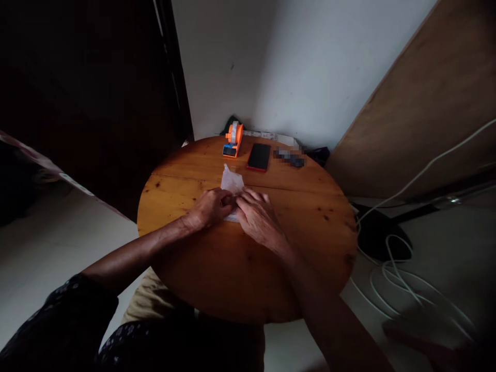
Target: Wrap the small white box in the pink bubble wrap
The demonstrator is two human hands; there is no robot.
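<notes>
On the round wooden table (186, 186) lies a whitish, translucent plastic wrap (231, 179) that looks like bubble wrap. One pointed end of it sticks out beyond my hands, and a small edge shows on the near side. My left hand (211, 207) has its fingers curled onto the wrap from the left. From the right, my right hand (258, 214) presses bent fingers over it, close against the left fingertips. Whether anything lies inside the wrap is hidden by my fingers.
Towards the back of the table stand an orange tape dispenser (234, 135) with a roll of tape, a red-edged phone (259, 157) and a pixelated item (290, 156). A white wall (232, 67) rises behind. Pale cable (399, 274) coils on the floor at right.
</notes>
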